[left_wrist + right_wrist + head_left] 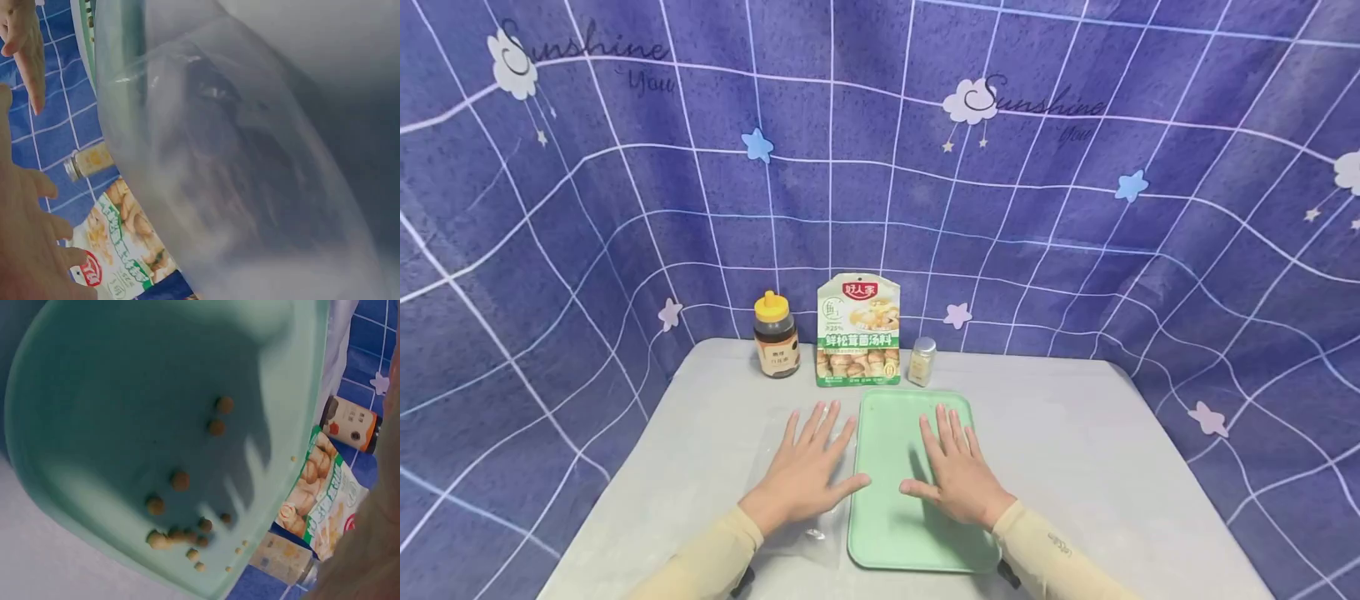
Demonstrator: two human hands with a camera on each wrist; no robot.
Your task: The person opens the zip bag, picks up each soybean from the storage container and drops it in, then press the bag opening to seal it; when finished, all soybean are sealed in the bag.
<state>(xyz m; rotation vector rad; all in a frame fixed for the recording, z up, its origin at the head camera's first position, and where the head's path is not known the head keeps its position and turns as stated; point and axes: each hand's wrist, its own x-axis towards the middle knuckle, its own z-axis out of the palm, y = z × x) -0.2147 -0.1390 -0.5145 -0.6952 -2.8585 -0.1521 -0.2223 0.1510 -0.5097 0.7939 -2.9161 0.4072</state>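
Observation:
My left hand (808, 471) is spread palm down above a clear plastic bag (219, 156), fingers straight, holding nothing. My right hand (958, 475) is likewise spread over the light green tray (887, 533), casting a shadow on it and gripping nothing. Whether either palm touches what lies below cannot be told. Several small round brown balls (180, 480) and a few tiny crumbs (238, 550) lie scattered on the tray in the right wrist view. The bag lies left of the tray, flat and see-through.
Behind the tray stand a dark bottle with a yellow cap (777, 350), an upright mushroom soup seasoning packet (859, 333) and a small silver-lidded jar (922, 362). A blue grid-patterned curtain (880, 192) encloses the back and sides of the grey-white table (1075, 433).

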